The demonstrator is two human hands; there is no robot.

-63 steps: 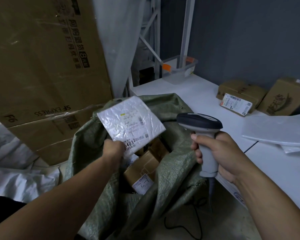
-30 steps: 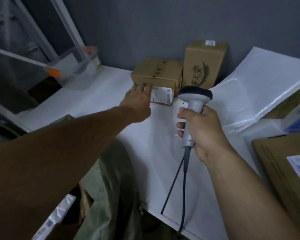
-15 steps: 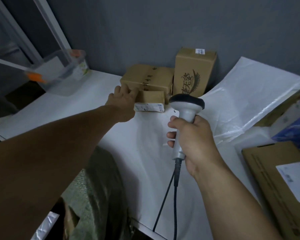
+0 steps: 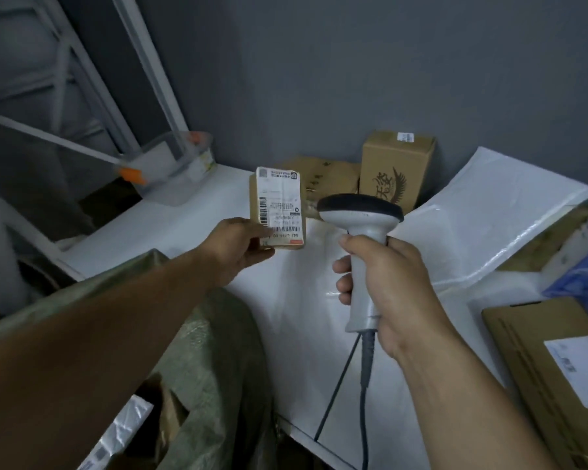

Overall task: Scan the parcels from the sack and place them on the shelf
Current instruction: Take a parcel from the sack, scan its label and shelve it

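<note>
My left hand holds a small cardboard parcel by its lower corner, lifted off the white shelf, its white barcode label facing me. My right hand grips the handle of a grey corded barcode scanner, whose dark head sits just right of the parcel. The green woven sack lies open at lower left, with a white plastic parcel and brown boxes showing inside.
A flat brown box and an upright box with a wing logo stand against the grey wall. A large white mailer lies at right, a brown labelled box at far right, a clear plastic bin at back left.
My left hand reached to the shelf, took the small labelled box from in front of the flat box and lifted it, turning the label toward me. The scanner stayed in my right hand.
</note>
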